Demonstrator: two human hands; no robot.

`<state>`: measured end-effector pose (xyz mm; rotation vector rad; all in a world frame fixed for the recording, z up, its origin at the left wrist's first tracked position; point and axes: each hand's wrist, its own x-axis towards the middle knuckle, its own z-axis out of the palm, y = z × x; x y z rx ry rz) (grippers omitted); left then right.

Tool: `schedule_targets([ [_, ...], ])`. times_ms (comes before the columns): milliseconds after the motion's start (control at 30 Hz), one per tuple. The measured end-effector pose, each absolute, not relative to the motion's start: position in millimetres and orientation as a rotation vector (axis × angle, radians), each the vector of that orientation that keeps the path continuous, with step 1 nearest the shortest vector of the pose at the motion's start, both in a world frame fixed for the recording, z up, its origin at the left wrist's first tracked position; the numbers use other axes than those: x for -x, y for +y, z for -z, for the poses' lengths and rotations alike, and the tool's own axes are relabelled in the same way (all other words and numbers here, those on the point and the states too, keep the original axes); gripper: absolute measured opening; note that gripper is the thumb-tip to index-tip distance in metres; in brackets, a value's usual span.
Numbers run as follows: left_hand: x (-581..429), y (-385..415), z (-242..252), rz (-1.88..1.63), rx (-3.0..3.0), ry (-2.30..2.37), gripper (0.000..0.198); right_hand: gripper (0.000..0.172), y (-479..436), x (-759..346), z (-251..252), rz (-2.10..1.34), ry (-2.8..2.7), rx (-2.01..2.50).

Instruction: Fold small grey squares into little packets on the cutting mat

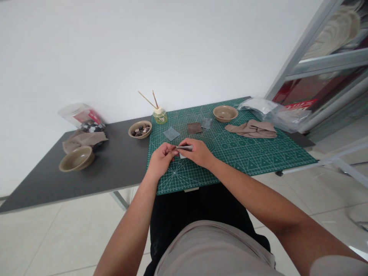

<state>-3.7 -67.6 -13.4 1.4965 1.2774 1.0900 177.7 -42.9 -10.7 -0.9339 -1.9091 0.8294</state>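
My left hand [161, 159] and my right hand [199, 153] meet over the green cutting mat [212, 165], near its front edge. Between my right thumb and fingers is a thin folded grey piece [186, 147], perhaps sandpaper. My left fingers are pinched together at its left end; what they grip is too small to make out. A small pale patch [182, 156] shows just below the fingers. Beyond my hands lie a light grey square sheet [171, 133], a brown square sheet [194, 128] and a smaller grey sheet [206, 123].
A bowl of small dark and pale pieces [140, 129] stands left of a reed diffuser [160, 115]. Another bowl [225, 113] and a brown cloth [251, 129] lie right, near a plastic bag [270, 111]. Far left are a bowl [77, 159], cloth [84, 141] and pouch [83, 117].
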Motion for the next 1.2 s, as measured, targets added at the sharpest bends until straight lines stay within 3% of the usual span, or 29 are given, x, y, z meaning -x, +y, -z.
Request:
schedule_targets([
  [1200, 0.9, -72.7, 7.8, -1.14, -1.461, 1.346, 0.019, 0.017, -47.1, -178.4, 9.9, -0.744, -1.993, 0.937],
])
